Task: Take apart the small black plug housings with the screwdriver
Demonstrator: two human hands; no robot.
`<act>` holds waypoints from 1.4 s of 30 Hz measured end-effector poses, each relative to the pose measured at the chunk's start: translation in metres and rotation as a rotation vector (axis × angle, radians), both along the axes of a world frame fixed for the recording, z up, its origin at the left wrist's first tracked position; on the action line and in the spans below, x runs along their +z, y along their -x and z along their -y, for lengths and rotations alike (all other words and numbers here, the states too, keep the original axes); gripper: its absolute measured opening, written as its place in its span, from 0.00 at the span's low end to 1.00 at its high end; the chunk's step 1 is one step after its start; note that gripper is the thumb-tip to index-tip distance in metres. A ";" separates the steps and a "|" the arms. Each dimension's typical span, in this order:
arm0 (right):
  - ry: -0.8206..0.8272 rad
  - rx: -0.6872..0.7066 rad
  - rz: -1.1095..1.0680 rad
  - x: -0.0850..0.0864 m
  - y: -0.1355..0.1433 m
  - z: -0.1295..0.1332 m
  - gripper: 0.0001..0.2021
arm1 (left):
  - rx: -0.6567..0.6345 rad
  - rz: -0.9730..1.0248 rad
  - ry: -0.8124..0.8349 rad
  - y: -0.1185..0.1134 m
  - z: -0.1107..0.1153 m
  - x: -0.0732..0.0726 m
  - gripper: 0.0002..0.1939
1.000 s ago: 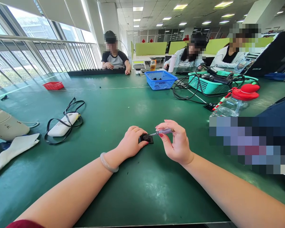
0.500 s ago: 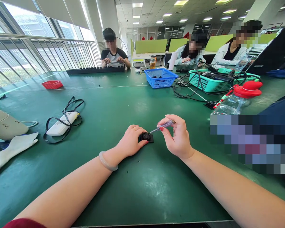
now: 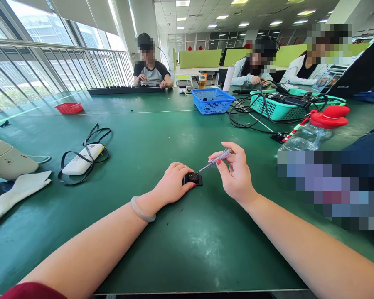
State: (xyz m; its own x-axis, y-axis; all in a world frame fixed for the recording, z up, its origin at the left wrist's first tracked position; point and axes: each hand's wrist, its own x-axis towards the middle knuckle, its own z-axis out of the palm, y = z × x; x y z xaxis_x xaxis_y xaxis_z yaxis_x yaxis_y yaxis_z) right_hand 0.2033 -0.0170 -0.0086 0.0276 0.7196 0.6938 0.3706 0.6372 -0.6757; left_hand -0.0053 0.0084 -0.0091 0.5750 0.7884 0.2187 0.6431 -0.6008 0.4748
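On the green table a small black part [image 3: 193, 177], with a round top on a flat square base, lies under the fingers of my left hand [image 3: 173, 182]. Thumb and fingers grip it from its left side and cover part of it. My right hand [image 3: 236, 176] pinches a screwdriver [image 3: 218, 159] with a clear purplish handle and a thin metal shaft. The shaft slants down to the left, its tip at the upper right of the round top. Whether the tip touches the part is too small to tell.
A white device with a black strap [image 3: 86, 160] lies to the left, near a red tray [image 3: 69, 108]. Farther back stand a blue basket [image 3: 212, 109] and a teal basket [image 3: 279, 111] with cables. A red-lidded bottle [image 3: 314, 128] is at right. Several people sit across the table.
My right hand has lifted its fingers a little along the screwdriver, whose handle now sits slightly higher. My left hand keeps the black part in the same place.
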 end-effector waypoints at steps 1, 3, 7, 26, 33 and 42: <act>0.044 -0.005 -0.015 0.000 -0.001 -0.001 0.19 | 0.001 -0.001 0.003 0.000 0.000 0.000 0.13; 0.124 -0.022 -0.051 0.000 -0.003 -0.002 0.19 | 0.003 -0.005 0.004 0.000 0.000 0.001 0.13; 0.225 -0.050 -0.162 -0.001 -0.007 -0.010 0.21 | 0.005 -0.019 0.011 -0.001 0.000 0.001 0.13; 0.322 -0.052 -0.242 -0.008 -0.016 -0.025 0.23 | -0.004 -0.008 -0.004 0.000 0.000 -0.001 0.13; 0.383 -0.092 -0.286 -0.007 -0.016 -0.027 0.25 | -0.012 -0.010 -0.002 0.001 0.000 0.000 0.12; 0.330 -0.006 -0.264 -0.002 -0.013 -0.021 0.22 | -0.010 -0.016 -0.007 0.001 0.000 0.000 0.13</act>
